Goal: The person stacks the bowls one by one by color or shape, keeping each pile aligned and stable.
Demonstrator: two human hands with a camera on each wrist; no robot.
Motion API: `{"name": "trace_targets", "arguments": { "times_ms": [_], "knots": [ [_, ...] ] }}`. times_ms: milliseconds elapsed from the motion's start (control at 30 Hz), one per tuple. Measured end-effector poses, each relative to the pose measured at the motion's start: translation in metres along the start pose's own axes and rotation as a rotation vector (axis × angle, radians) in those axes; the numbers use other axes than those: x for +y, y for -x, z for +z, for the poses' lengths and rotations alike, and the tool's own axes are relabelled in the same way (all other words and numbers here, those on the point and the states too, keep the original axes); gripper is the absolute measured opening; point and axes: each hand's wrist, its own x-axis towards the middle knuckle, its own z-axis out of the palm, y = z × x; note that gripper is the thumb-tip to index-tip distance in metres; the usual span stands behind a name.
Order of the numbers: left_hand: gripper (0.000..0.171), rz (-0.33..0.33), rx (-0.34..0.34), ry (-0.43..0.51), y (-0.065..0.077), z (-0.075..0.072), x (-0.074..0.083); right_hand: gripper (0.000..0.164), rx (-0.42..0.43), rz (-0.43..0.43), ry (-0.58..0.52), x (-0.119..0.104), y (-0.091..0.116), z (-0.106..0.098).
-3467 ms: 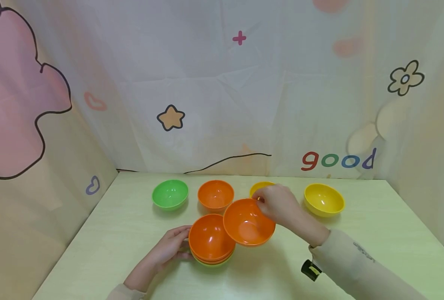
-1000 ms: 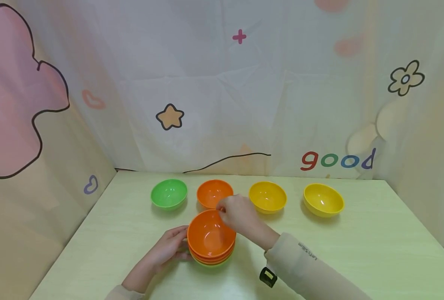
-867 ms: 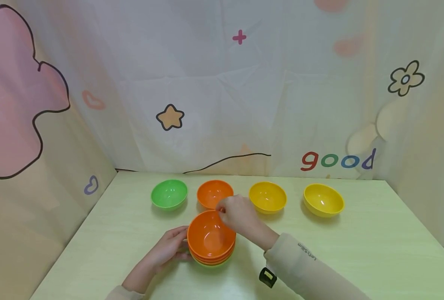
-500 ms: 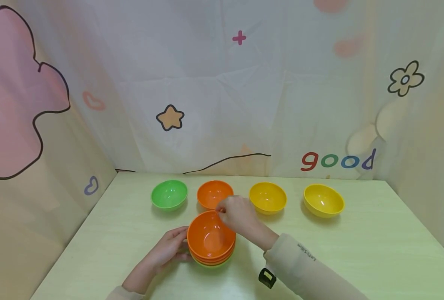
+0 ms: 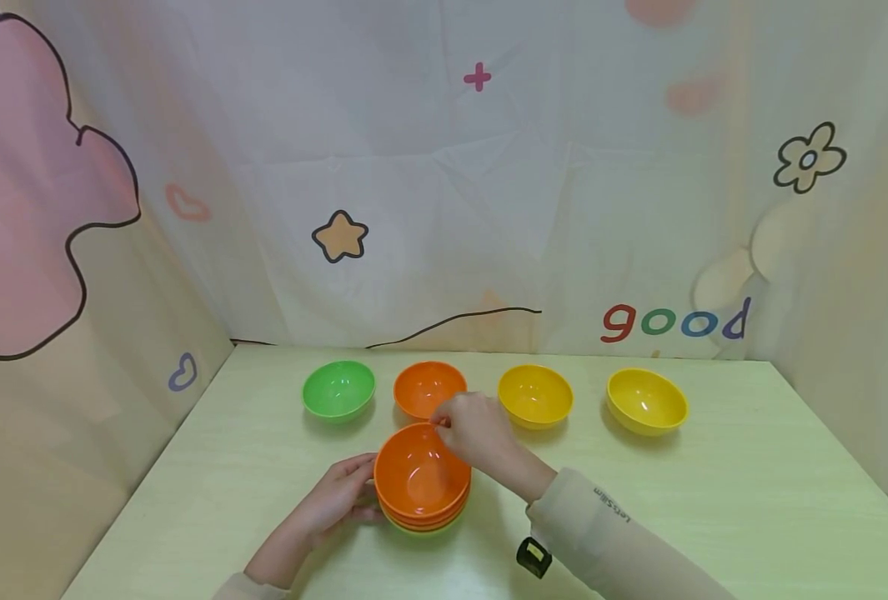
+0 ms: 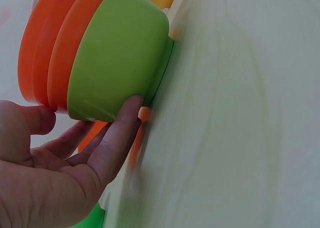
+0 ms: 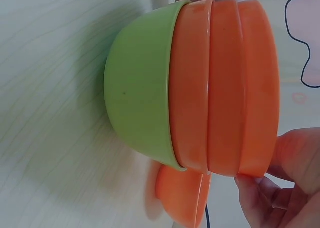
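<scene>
In front of me stands a nested stack, a green bowl (image 6: 117,58) at the bottom and three orange bowls above it. My right hand (image 5: 481,433) pinches the far right rim of the top orange bowl (image 5: 421,471); the right wrist view shows finger and thumb at that bowl's edge (image 7: 260,88). On the stack's left side rests my left hand (image 5: 336,497). Its fingers (image 6: 112,143) lie fairly straight along the green bowl's side, and the thumb (image 6: 40,119) touches the orange rims.
A row of single bowls stands along the back of the table (image 5: 211,500): a green bowl (image 5: 338,392), an orange bowl (image 5: 428,389) right behind the stack, and two yellow ones, a nearer yellow bowl (image 5: 535,397) and a right-hand yellow bowl (image 5: 647,402). A printed curtain (image 5: 428,183) hangs behind.
Earlier my right hand held an orange bowl up to the right of the stack; it has moved left and that bowl now sits on top. Over the last second, hardly anything has moved.
</scene>
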Motion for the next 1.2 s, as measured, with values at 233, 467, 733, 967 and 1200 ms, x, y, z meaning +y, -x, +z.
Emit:
{"name": "trace_targets", "arguments": {
  "times_ms": [233, 467, 733, 967, 1200],
  "knots": [
    [0.051, 0.002, 0.000, -0.003, -0.0001, 0.0013, -0.0001, 0.006, 0.010, -0.006, -0.006, 0.0008, 0.0007, 0.0010],
    [0.052, 0.001, -0.006, 0.001, 0.0000, 0.0010, 0.0001, 0.008, 0.009, -0.006, -0.008, 0.0007, 0.0008, 0.0006],
    [0.051, -0.006, -0.009, 0.007, -0.0013, 0.0011, 0.0006, 0.009, 0.003, -0.013, 0.011, 0.0002, 0.0003, -0.0004],
    [0.051, -0.004, 0.000, 0.002, -0.0010, 0.0015, 0.0006, 0.009, 0.010, -0.017, 0.031, -0.0003, 0.0002, 0.0000],
    [0.050, 0.004, -0.001, 0.008, -0.0008, 0.0007, -0.0003, 0.009, 0.018, -0.009, -0.013, 0.0003, 0.0044, 0.0009]
  ]
}}
